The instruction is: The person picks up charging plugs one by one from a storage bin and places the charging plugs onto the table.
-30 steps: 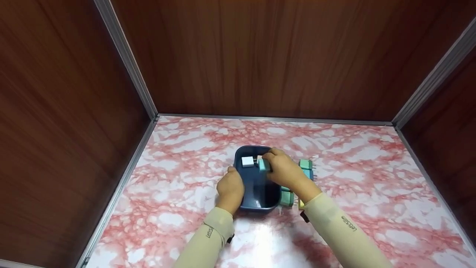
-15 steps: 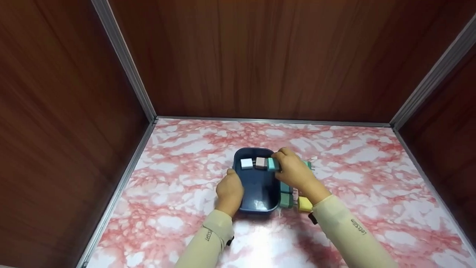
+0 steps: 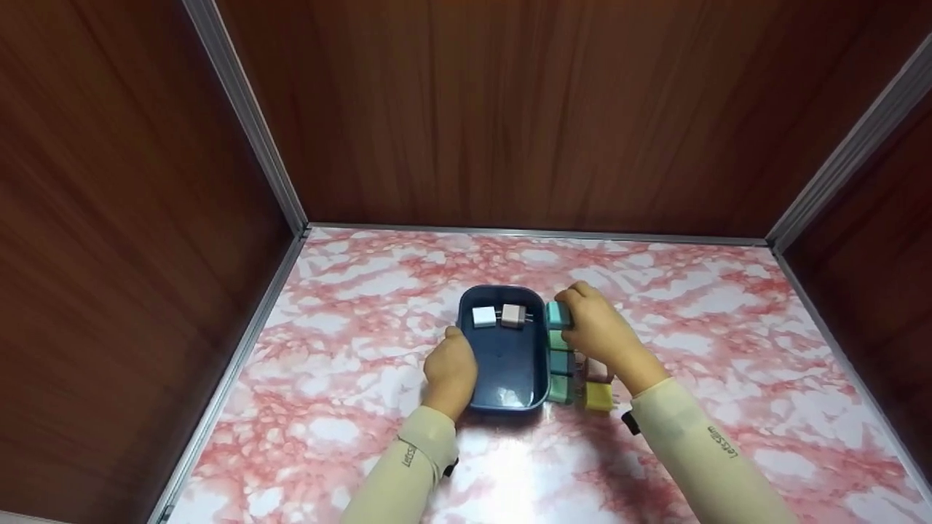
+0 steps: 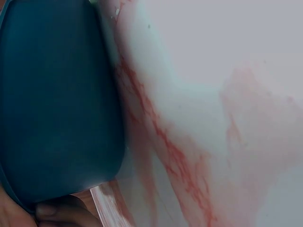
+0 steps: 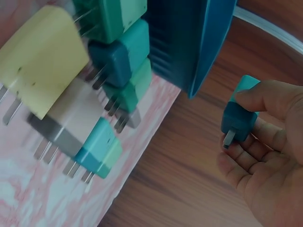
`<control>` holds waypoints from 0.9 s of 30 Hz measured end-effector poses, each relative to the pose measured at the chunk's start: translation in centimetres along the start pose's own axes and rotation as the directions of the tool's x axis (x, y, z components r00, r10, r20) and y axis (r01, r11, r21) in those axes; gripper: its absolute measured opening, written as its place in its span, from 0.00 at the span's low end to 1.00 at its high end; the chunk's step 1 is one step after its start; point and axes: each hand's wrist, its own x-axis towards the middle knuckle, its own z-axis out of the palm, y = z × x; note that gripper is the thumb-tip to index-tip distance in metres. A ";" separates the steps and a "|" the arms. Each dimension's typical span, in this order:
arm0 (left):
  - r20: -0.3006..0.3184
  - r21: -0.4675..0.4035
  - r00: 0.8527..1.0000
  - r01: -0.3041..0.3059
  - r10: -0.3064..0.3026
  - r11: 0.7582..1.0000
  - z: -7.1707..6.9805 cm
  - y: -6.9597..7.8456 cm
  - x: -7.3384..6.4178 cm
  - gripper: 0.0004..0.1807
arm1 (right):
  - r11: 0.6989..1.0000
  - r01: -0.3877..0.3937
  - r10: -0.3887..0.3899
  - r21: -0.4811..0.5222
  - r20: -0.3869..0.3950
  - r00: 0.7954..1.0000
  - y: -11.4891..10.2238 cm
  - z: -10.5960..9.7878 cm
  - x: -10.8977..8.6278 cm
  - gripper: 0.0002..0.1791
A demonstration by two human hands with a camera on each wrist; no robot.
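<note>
My left hand (image 3: 450, 369) grips the left rim of a dark blue plastic bin (image 3: 502, 371). In the left wrist view its fingers (image 4: 66, 212) curl at the edge of the bin. My right hand (image 3: 603, 331) pinches a teal plug-in charger (image 3: 558, 314) between thumb and fingers, just outside the bin's right rim. The right wrist view shows its metal prongs (image 5: 229, 138). Inside the bin, at the far end, lie a white charger (image 3: 484, 316) and a pinkish-brown charger (image 3: 513, 315).
Several chargers sit right of the bin, among them a green one (image 3: 560, 388), a dark teal one (image 3: 561, 362) and a yellow one (image 3: 598, 396). A pinkish charger (image 5: 71, 113) shows beside the yellow one. Wood-grain panels (image 3: 539, 116) enclose the marbled tabletop (image 3: 349, 306).
My right hand has moved right, carrying the teal charger from over the bin to outside its right rim. My left hand keeps its grip on the bin.
</note>
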 end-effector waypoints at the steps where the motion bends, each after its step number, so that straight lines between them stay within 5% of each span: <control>1: 0.006 -0.004 1.000 0.006 -0.006 1.000 0.0 0.0 0.0 0.05 | 1.000 -0.005 0.005 0.002 0.002 1.000 0.2 -0.1 0.0 0.28; 27: -0.002 -0.001 1.000 -0.020 0.020 1.000 0.0 -0.1 -0.1 0.04 | 0.994 -0.110 0.111 -0.015 0.023 0.994 5.0 -1.1 -1.6 0.27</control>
